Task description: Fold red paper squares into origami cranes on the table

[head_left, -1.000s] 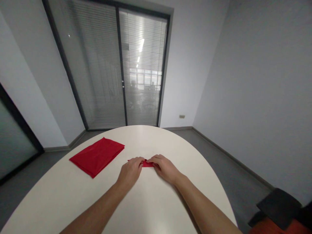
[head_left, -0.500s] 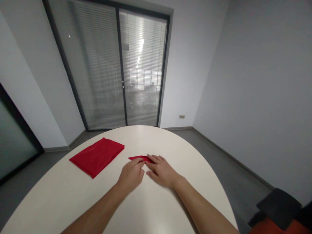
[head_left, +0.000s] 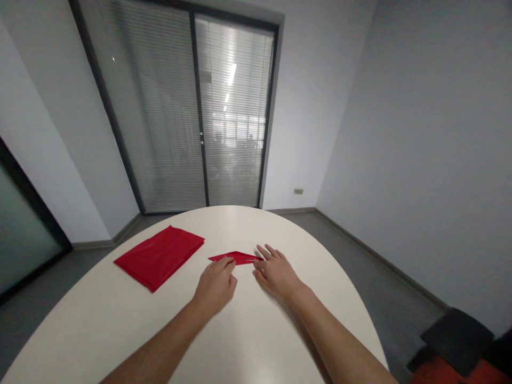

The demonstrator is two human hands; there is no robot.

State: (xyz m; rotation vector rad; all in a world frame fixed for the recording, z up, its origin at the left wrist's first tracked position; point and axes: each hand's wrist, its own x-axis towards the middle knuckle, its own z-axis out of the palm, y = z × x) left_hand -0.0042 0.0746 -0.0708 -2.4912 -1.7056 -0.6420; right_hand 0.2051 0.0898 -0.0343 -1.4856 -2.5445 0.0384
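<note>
A small folded red paper (head_left: 237, 257) lies flat on the white oval table (head_left: 248, 330), shaped like a thin triangle. My left hand (head_left: 216, 282) rests just below its left part, fingertips pressing its near edge, fingers loosely curled. My right hand (head_left: 276, 269) lies flat on the table to the right of the paper, fingers stretched out and apart, its index tip at the paper's right point. A stack of red sheets (head_left: 160, 256) sits on the table to the left, apart from both hands.
The table's rounded far edge ends before a glass door with blinds (head_left: 200, 112). A dark chair with an orange seat (head_left: 460, 341) stands at the lower right, beside the table's right edge. Grey floor surrounds the table.
My right hand has slid rightward off the small red paper and spread open. More of the paper shows now, lying slightly farther from me. My left hand has stayed almost still.
</note>
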